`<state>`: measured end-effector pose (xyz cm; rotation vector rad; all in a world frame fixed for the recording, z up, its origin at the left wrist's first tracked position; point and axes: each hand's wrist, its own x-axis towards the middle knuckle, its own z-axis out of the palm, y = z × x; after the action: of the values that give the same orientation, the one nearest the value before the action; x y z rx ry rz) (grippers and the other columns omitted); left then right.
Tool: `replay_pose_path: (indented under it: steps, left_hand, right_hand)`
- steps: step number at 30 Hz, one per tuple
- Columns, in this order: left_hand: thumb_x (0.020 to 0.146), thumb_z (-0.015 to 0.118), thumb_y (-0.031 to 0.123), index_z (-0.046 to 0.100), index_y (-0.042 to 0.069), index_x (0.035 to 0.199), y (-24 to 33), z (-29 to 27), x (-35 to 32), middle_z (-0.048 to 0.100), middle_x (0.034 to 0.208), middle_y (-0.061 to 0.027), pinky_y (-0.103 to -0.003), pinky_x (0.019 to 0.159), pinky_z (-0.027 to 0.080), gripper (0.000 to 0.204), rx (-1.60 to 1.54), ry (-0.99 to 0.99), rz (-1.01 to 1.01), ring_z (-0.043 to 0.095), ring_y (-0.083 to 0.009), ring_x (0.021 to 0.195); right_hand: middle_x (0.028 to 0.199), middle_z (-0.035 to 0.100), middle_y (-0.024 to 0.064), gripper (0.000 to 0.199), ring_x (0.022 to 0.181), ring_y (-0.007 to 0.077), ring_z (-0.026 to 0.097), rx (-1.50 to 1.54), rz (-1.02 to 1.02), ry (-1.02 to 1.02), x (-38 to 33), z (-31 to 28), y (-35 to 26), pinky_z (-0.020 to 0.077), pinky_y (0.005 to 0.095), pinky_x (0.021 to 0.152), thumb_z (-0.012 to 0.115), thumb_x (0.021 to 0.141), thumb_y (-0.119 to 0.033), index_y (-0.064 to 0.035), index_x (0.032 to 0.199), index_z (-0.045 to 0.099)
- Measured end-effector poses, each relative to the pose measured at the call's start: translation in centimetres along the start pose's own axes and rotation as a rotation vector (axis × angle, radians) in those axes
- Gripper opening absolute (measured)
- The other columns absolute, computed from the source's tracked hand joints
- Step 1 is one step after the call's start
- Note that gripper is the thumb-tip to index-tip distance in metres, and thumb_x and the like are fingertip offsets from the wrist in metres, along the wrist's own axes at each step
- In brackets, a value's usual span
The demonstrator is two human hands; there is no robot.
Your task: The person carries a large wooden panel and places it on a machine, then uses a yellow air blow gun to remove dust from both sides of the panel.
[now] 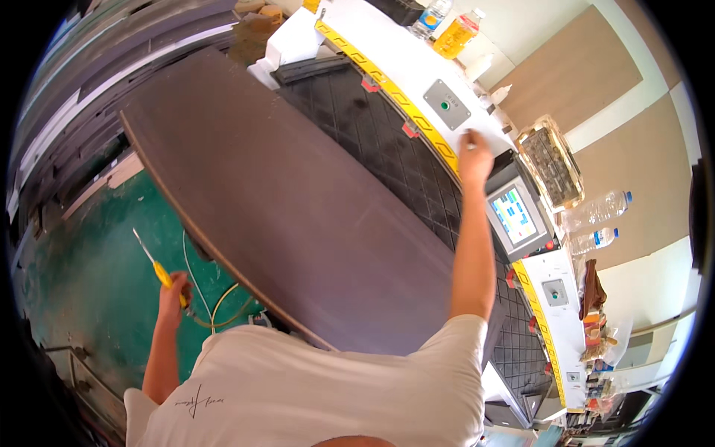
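Board point(298, 201) lying mid-frame | left hand point(174, 293) grasping yellow air gun point(161, 274), lower left | right hand point(477, 159) curling, upper right, contents unclear | step: seemingly reaching across board | next: likely needing steady arm clearance

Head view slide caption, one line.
Left hand gripping a yellow tool, right hand beyond the dark board, near the touchscreen.

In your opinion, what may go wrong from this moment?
The yellow hose loops close to the edge of the dark panel, so it might snag there.
The right grip is close to the touchscreen, which could perhaps be pressed by accident.
The bottle of orange drink stands uncushioned beside the white housing and may spill if knocked.
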<state>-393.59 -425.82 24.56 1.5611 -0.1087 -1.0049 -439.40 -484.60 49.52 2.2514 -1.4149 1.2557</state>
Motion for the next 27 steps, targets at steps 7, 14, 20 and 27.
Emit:
replay_pose_path:
  steps: [7,14,20,27]
  left_hand:
    - [0.086,0.078,0.029,0.068,0.002,0.107,1.5,2.6,0.9,0.071,0.084,-0.0092,-0.038,0.060,0.054,0.036,0.770,-0.045,0.059,0.070,-0.0231,0.069]
    - [0.087,0.076,0.028,0.069,0.000,0.107,1.9,3.8,1.5,0.073,0.088,-0.0195,-0.046,0.072,0.055,0.035,0.976,-0.158,0.111,0.072,-0.0381,0.083]
    - [0.091,0.074,0.026,0.070,0.002,0.117,-2.1,2.2,1.7,0.073,0.089,-0.0076,-0.035,0.067,0.055,0.035,0.728,-0.277,0.056,0.070,-0.0180,0.075]
    - [0.099,0.067,0.028,0.056,0.002,0.137,-8.9,8.5,-2.6,0.069,0.096,-0.0030,-0.024,0.056,0.044,0.047,0.405,-0.536,-0.135,0.062,-0.0097,0.075]
  right_hand:
    - [0.113,0.068,0.0109,0.035,0.111,0.0335,0.061,-0.609,-0.157,-0.027,11.9,1.5,7.3,0.0470,0.0505,0.099,0.078,0.084,-0.028,-0.0115,0.114,0.074]
    - [0.105,0.073,0.0100,0.010,0.101,0.0272,0.067,-0.010,-0.034,0.220,6.1,0.3,0.4,0.0496,0.0421,0.090,0.074,0.089,-0.016,-0.0062,0.092,0.074]
    - [0.097,0.071,0.0139,0.010,0.091,0.0273,0.069,1.401,0.702,0.114,-8.0,-3.5,-8.4,0.0525,0.0391,0.084,0.058,0.098,-0.011,-0.0049,0.107,0.060]
    - [0.086,0.065,0.0095,0.018,0.062,0.0146,0.054,1.101,1.345,-0.275,-27.0,-2.8,-4.2,0.0426,0.0295,0.054,0.054,0.101,-0.016,-0.0059,0.115,0.058]
